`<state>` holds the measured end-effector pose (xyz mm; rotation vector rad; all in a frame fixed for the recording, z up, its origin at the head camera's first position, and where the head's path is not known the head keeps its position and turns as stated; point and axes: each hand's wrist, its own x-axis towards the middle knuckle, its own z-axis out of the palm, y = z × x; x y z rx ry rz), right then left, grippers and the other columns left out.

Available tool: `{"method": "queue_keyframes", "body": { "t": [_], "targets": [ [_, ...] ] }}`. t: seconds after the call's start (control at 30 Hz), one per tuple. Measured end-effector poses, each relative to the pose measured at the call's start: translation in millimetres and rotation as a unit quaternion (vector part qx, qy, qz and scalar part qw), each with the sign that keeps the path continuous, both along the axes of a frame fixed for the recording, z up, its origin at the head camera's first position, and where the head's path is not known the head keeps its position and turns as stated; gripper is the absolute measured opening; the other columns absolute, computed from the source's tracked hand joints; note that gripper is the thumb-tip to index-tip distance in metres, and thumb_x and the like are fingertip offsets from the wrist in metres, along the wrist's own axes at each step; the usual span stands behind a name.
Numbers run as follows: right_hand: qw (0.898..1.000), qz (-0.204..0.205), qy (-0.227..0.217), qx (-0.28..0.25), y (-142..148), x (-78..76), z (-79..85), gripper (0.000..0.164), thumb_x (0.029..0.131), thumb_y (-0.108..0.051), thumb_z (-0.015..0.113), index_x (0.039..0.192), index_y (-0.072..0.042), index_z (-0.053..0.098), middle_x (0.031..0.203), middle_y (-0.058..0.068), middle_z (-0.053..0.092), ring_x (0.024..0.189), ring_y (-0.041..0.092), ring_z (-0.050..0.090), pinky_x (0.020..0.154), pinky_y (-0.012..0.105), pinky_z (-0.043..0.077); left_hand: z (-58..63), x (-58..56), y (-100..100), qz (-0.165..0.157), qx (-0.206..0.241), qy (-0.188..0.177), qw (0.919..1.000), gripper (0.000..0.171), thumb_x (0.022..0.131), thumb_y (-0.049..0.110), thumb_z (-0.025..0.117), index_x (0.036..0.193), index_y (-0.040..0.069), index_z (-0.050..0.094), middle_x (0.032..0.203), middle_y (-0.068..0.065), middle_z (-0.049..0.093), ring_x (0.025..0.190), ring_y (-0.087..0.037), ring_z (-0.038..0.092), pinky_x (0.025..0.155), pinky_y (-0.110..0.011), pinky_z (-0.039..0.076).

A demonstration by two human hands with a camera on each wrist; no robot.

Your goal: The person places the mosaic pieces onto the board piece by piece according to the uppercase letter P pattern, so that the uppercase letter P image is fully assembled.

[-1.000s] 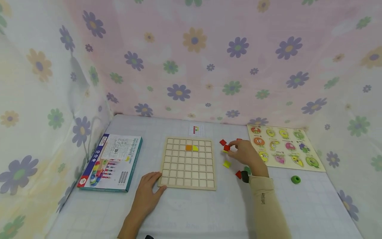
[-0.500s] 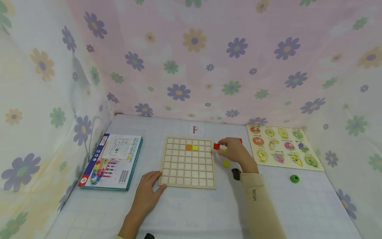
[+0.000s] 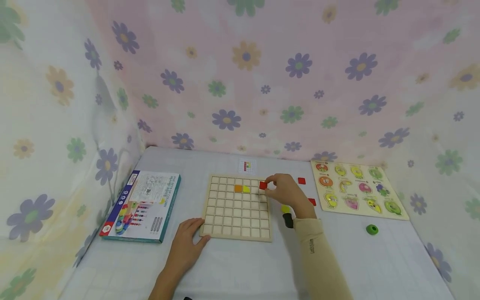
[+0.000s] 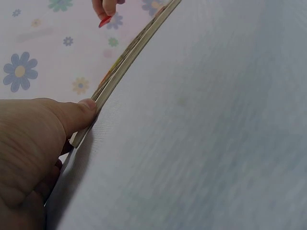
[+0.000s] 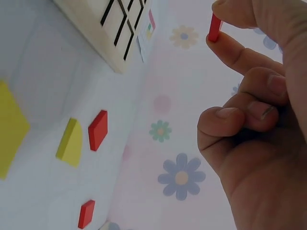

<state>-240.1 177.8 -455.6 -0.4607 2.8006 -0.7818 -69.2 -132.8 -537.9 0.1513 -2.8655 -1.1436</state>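
Note:
Between thumb and index finger, my right hand (image 3: pixel 286 193) pinches a red square tile (image 3: pixel 263 185) over the upper right of the wooden grid board (image 3: pixel 235 202). The right wrist view shows the tile (image 5: pixel 215 28) edge-on, with the other fingers curled in. My left hand (image 3: pixel 187 243) holds the board's near left corner. In the left wrist view its thumb (image 4: pixel 79 115) lies against the board's edge. An orange tile (image 3: pixel 238 188) and a yellow tile (image 3: pixel 246 189) sit side by side in the board's second row. Behind the board lies a small pattern card (image 3: pixel 247 166).
Right of the board lie loose red tiles (image 3: pixel 301 181) and yellow pieces (image 5: pixel 70 143), some hidden behind my right hand. A fruit puzzle board (image 3: pixel 358 189) stands farther right, with a green bead (image 3: pixel 372 229) in front. At left is a toy box (image 3: pixel 146 208).
My right hand has carried the red tile leftward from the loose pieces to above the board's right side. The left hand has stayed at the corner.

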Motion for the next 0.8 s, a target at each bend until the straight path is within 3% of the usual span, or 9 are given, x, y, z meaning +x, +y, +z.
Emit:
{"method": "queue_keyframes", "body": {
  "t": [0.17,0.3,0.43,0.47,0.63,0.8],
  "targets": [
    [1.0,0.012,0.002,0.004,-13.4,1.4,-1.6,0.028,0.089,-0.022,0.07,0.115,-0.01,0.074,0.121,0.012,0.071,0.103,0.029,0.064,0.078,0.038,0.059,-1.1,2.1,1.4,-0.002,-0.009,0.006,0.9999,0.059,0.086,0.028,0.083,0.139,0.01,0.062,0.143,-0.008,0.058,0.14,-0.029,0.048,0.12,-0.05,0.043],
    [0.999,0.031,0.008,0.003,-26.3,0.5,-2.5,0.028,0.088,-0.018,0.071,0.114,-0.007,0.075,0.091,0.005,0.072,0.082,0.019,0.061,0.06,0.027,0.047,1.0,3.0,1.6,-0.004,-0.011,0.013,0.9998,0.059,0.086,0.026,0.083,0.138,0.009,0.062,0.142,-0.01,0.059,0.14,-0.031,0.048,0.119,-0.051,0.043],
    [0.998,0.056,0.014,-0.009,-39.2,-2.4,-4.3,0.03,0.086,-0.015,0.068,0.114,-0.006,0.075,0.073,0.002,0.062,0.062,0.013,0.044,0.055,0.023,0.034,2.6,2.1,0.7,-0.005,-0.01,0.011,0.9999,0.059,0.086,0.026,0.083,0.139,0.009,0.062,0.142,-0.01,0.058,0.14,-0.031,0.048,0.12,-0.05,0.042],
    [0.998,0.059,0.013,-0.017,-41.9,-3.2,-4.8,0.031,0.086,-0.014,0.067,0.114,-0.005,0.074,0.072,0.004,0.06,0.06,0.014,0.044,0.054,0.025,0.032,2.7,2.0,0.5,-0.004,-0.01,0.01,0.9999,0.059,0.086,0.026,0.083,0.138,0.009,0.062,0.142,-0.01,0.058,0.14,-0.03,0.048,0.12,-0.05,0.042],
    [0.998,0.057,0.027,-0.002,-52.5,-5.8,-7.2,0.03,0.088,-0.017,0.07,0.116,-0.008,0.075,0.092,0.007,0.07,0.084,0.018,0.064,0.065,0.028,0.049,3.0,1.3,0.0,-0.005,-0.005,0.011,0.9999,0.059,0.086,0.026,0.083,0.138,0.008,0.062,0.142,-0.01,0.058,0.14,-0.03,0.048,0.12,-0.05,0.042],
    [0.998,0.063,0.016,0.02,-62.8,-9.7,-13.1,0.031,0.089,-0.019,0.07,0.118,-0.009,0.075,0.099,0.009,0.075,0.08,0.018,0.06,0.072,0.034,0.053,3.4,2.1,0.8,-0.005,0.0,0.01,0.9999,0.058,0.086,0.025,0.083,0.138,0.008,0.062,0.141,-0.01,0.059,0.14,-0.03,0.048,0.12,-0.05,0.043]
  ]
}}
